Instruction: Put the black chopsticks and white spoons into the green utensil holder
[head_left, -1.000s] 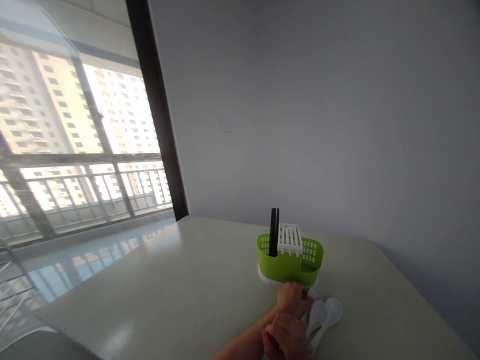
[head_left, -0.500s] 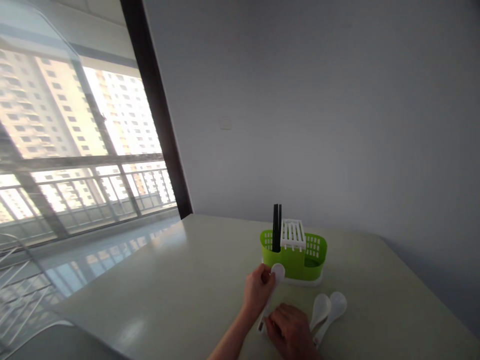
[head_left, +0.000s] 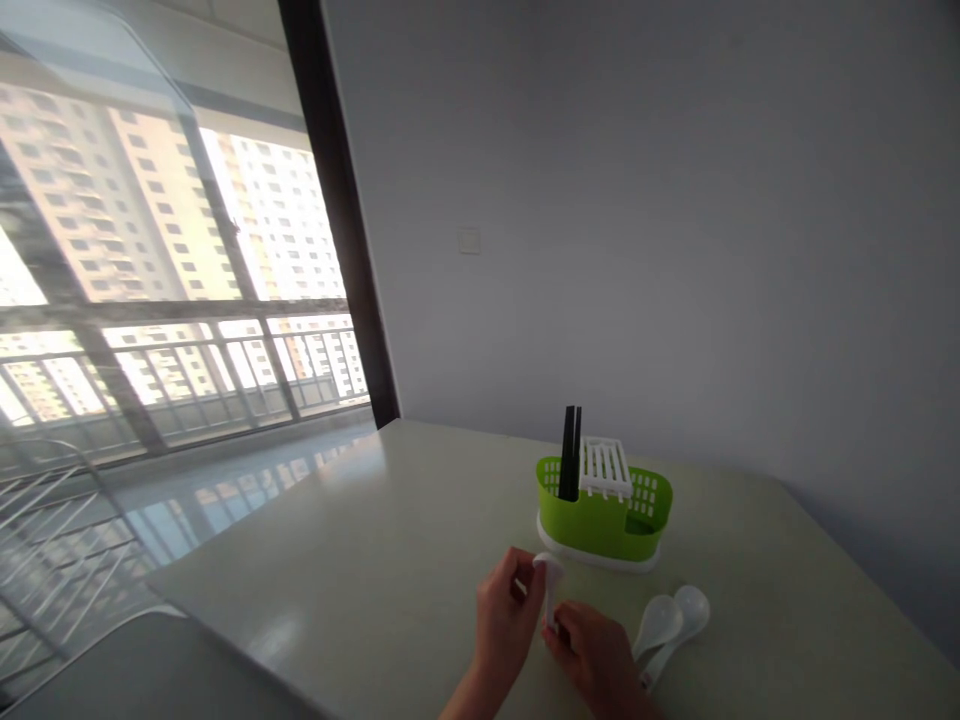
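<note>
A white spoon (head_left: 550, 580) is held between my two hands, in front of the green basket. My left hand (head_left: 507, 612) pinches it near the bowl end. Lower down, the fingers of my right hand (head_left: 594, 650) close on the handle end. Two more white spoons, one (head_left: 660, 622) partly over the other (head_left: 691, 608), lie on the table just right of my right hand. The green basket (head_left: 581, 527) on its white base holds black chopsticks (head_left: 571, 455) upright at its left. A white slatted rack (head_left: 606, 466) sits across its middle.
The pale table (head_left: 405, 540) reaches back to a grey wall (head_left: 637, 250). A grey chair back (head_left: 172, 670) stands at the lower left, near a metal rack (head_left: 60, 540). Beyond the glass is a balcony railing (head_left: 210, 360).
The spoon has been turned, so its bowl is now seen edge-on and its handle stands steeper. My hands have come closer together. The camera view has shifted slightly left.
</note>
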